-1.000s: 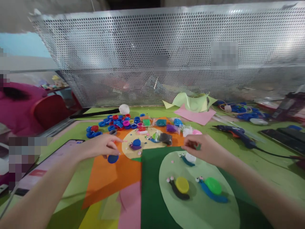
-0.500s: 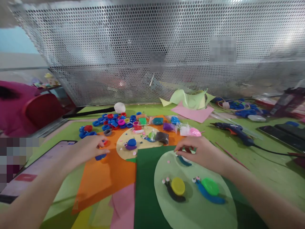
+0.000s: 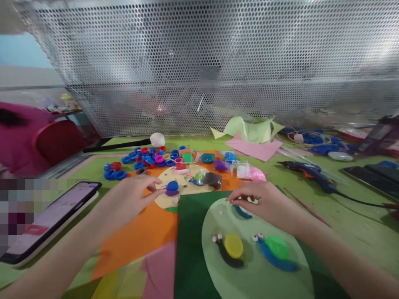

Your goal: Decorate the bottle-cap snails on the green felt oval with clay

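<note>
Teal clay snail (image 3: 242,213): far end of the pale green oval (image 3: 255,284), partly hidden under the right hand (image 3: 264,201). Long axis runs slantwise, head far-left, tail near-right. Right thumb and index nearly meet right at the head end; the body trails back toward the wearer from the tips. Can't tell if they're pinching anything. Right hand is clearly the nearer one.

Left hand (image 3: 131,197) is well apart from it, over the orange paper (image 3: 140,232). Thumb and index parted, nothing seen between them, tips just beside the purple snail with blue shell (image 3: 172,186) on the cream oval (image 3: 162,203). Contact there unclear.

Same green oval, nearer the wearer: black snail with yellow shell (image 3: 233,246), and to its right, blue snail with green shell (image 3: 277,248). Dark green sheet (image 3: 190,249) underneath.

Further out: dark clay packet (image 3: 213,180) on the cream oval, pile of plastic caps (image 3: 150,160) beyond the left hand, phone (image 3: 59,218) far left, pink stick (image 3: 307,206) and glue gun (image 3: 311,171) on the right. Perforated metal panel (image 3: 140,74) behind everything.
</note>
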The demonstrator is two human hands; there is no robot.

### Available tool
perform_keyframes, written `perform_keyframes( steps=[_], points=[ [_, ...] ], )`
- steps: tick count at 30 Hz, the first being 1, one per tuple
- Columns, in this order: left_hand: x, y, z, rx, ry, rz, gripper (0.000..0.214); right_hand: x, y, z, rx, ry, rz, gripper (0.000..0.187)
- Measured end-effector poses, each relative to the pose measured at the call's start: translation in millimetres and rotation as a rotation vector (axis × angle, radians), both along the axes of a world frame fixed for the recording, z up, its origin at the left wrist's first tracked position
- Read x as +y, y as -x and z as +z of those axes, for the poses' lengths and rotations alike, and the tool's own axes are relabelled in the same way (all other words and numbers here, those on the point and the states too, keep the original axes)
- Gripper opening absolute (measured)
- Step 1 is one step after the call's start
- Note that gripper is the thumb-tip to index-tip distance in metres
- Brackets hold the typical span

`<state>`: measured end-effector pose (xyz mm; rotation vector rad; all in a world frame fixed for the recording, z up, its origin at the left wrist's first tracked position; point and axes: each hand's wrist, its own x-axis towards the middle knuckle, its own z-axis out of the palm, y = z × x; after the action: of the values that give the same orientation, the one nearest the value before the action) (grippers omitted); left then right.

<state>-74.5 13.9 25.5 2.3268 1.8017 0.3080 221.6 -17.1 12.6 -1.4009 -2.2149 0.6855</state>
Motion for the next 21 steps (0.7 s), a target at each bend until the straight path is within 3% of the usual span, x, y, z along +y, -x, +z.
perform_keyframes(
  steps=[4, 8, 12, 16, 21],
  points=[
    [-0.4, -8.7, -18.1, -0.005, -0.233, -0.149, 0.03, -0.5, 2.5, -1.2, -0.009, -0.019, 0.009, 0.016],
    [-22.2, -35.1, -42.3, -0.116, -0.599, -0.579, 0.029, -3.5, 7.9, -5.1, 0.012, -0.016, 0.054, 0.014],
    [-45.4, -63.1, -47.2, -0.257, -0.665, -0.784, 0.037, -11.7, 15.8, -11.0, 0.089, -0.112, 0.22, 0.014],
    [-49.5, -79.8, -40.6, -0.39, -0.74, -0.802, 0.033, -20.7, 21.9, -14.2, 0.109, -0.253, 0.365, 0.02],
    [-45.0, -80.5, -38.3, -0.405, -0.754, -0.769, 0.026, -23.7, 24.3, -14.0, 0.124, -0.293, 0.365, 0.025]
  ],
)
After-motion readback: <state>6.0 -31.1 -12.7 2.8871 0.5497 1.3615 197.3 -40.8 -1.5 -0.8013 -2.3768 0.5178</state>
